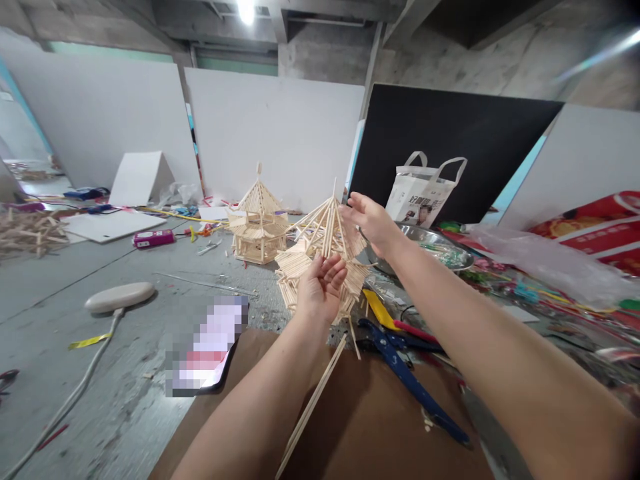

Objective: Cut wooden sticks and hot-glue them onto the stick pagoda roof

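here it is, centre stage: a stick pavilion model [327, 230], standing upright on the grey surface [125, 360] just past the far edge of a brown board [385, 413]. its long axis runs vertical, spire straight up toward the ceiling, roof sticks fanning downward and outward over wider tiers.

the left hand [323, 290] is right in front of it, palm turned up, fingers loosely curled by the lower roof sticks; whether they pinch one, i cannot tell. the right hand [373, 223] comes in beside the spire, fingers stretched and loose, grasping nothing that shows; contact with the roof is unclear.

behind and to the left, a second pavilion [260, 233], also point-up! nearer, loose sticks [313, 407] slant across the board, blue-handled pliers [415, 387] lie to their right, and a phone [213, 347] overlaps the board's left edge.

out wide, a metal bowl [457, 260], a white bag [417, 190], pale panels [275, 133] and one black panel [435, 127], all under a concrete ceiling [330, 33].
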Action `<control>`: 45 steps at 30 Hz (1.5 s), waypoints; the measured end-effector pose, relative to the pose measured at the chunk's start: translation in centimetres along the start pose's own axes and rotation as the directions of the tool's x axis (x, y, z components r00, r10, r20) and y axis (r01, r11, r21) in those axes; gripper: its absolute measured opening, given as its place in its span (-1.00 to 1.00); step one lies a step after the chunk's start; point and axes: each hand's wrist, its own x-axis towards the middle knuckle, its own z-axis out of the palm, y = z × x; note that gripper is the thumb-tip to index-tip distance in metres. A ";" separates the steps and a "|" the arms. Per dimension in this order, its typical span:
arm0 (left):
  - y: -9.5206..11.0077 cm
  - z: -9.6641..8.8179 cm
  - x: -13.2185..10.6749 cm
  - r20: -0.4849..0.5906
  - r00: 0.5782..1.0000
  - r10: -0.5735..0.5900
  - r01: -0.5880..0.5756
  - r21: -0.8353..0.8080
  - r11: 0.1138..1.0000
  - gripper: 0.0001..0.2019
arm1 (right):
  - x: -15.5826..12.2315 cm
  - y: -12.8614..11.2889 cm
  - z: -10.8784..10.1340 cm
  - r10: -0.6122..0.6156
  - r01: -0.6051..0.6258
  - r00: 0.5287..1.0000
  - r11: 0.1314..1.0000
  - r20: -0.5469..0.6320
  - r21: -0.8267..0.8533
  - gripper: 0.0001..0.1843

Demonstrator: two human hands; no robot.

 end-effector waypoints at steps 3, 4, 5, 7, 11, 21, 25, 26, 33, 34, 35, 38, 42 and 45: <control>0.0 -0.2 -0.2 -0.005 1.000 0.004 -0.004 -0.005 1.000 -0.77 | -2.7 -0.7 -2.0 0.073 -0.065 0.995 0.990 -0.062 0.124 -0.54; -0.1 -0.4 -0.2 -0.003 1.000 -0.007 0.007 0.002 1.000 -0.73 | -3.8 -0.8 -2.8 0.071 -0.055 0.993 0.986 -0.096 0.156 -0.60; -0.1 -0.5 -0.3 0.001 1.000 -0.024 0.024 0.015 1.000 -0.69 | -4.9 -0.9 -3.7 0.056 -0.031 0.988 0.984 -0.142 0.176 -0.67; -0.4 -0.7 -0.6 0.009 0.998 -0.058 0.057 0.050 0.997 -0.66 | -7.3 -0.7 -5.5 0.052 -0.013 0.979 0.981 -0.199 0.195 -0.78; -1.3 -0.8 -1.5 0.097 0.995 -0.018 0.006 0.123 0.992 -0.69 | -11.8 0.9 -8.1 0.241 -0.199 0.953 0.955 -0.184 0.218 -0.76; -2.3 1.2 -4.0 0.474 0.870 0.133 -0.421 0.578 0.699 -0.69 | -18.2 4.5 -7.6 0.381 -0.379 0.924 0.907 -0.026 -0.182 -0.50; -1.4 0.0 -4.7 0.582 0.813 0.008 -0.582 0.813 0.004 -0.71 | -19.0 4.3 -6.2 0.317 -0.228 0.929 0.896 0.190 -0.382 -0.72; -1.2 -0.8 -4.9 0.586 0.809 -0.043 -0.580 0.786 -0.215 -0.75 | -19.2 4.2 -5.9 0.300 -0.187 0.926 0.890 0.228 -0.415 -0.73; -0.4 -7.6 -6.4 0.347 0.921 -0.178 -0.337 0.480 -0.810 -0.76 | -20.4 4.0 -4.5 0.323 -0.034 0.880 0.774 0.349 -0.632 -0.53; -0.5 -8.3 -6.5 0.331 0.927 -0.175 -0.326 0.485 -0.812 -0.76 | -20.7 4.1 -4.3 0.311 -0.010 0.882 0.763 0.354 -0.646 -0.52; -0.5 -8.9 -6.6 0.327 0.928 -0.179 -0.331 0.499 -0.801 -0.77 | -20.9 4.2 -4.1 0.283 0.017 0.891 0.760 0.354 -0.650 -0.53; -0.6 -9.9 -6.9 0.364 0.915 -0.170 -0.356 0.537 -0.765 -0.83 | -21.7 4.7 -3.5 0.153 0.106 0.921 0.786 0.358 -0.610 -0.69; 0.2 -9.0 -6.8 0.448 0.891 -0.079 -0.372 0.618 -0.693 -0.84 | -22.1 4.9 -3.3 0.073 0.158 0.928 0.812 0.366 -0.562 -0.80; 1.9 -6.1 -6.3 0.509 0.849 0.144 -0.363 0.759 -0.541 -0.82 | -21.0 4.0 -3.6 0.056 0.147 0.946 0.803 0.319 -0.578 -0.79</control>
